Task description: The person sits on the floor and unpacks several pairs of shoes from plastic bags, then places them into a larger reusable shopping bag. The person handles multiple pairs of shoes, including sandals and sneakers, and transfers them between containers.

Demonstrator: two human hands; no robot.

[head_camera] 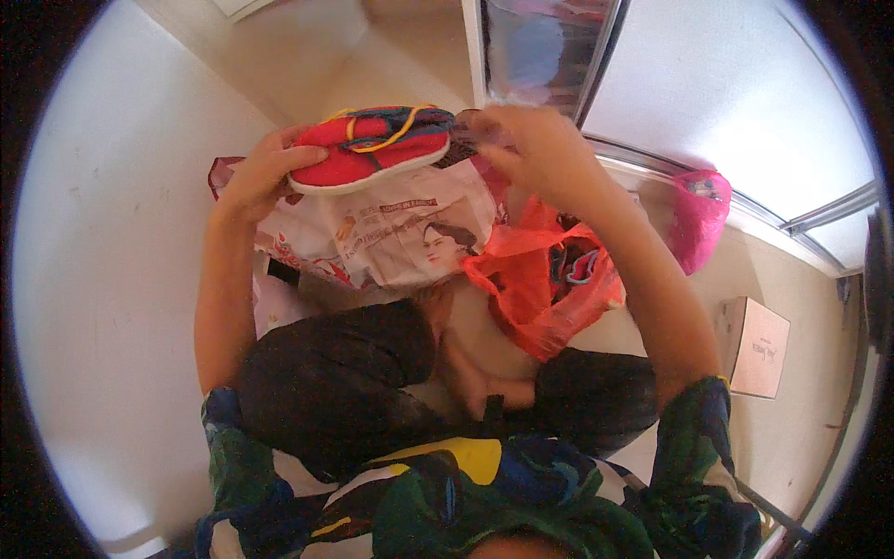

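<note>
My left hand (pixel 264 170) grips the toe end of a red shoe (pixel 391 155), its thumb on the upper. The shoe has a white sole, yellow laces and a dark blue heel part. It is held above a large printed shopping bag (pixel 391 230) that bears writing and a drawn face. My right hand (pixel 520 143) is blurred beside the heel end, fingers bent near something dark and brownish (pixel 461 143). Whether it grips that thing is unclear. Below my right forearm sits an orange-red plastic bag (pixel 538 279), its mouth open on dark items with coloured trim.
My crossed legs (pixel 335 377) in black trousers border the bags. A bright pink plastic bag (pixel 700 220) rests by the sliding door track (pixel 649 157) at right. Nearer stands a pale pink box (pixel 761 349) bearing writing. A white wall (pixel 126 279) runs along my left.
</note>
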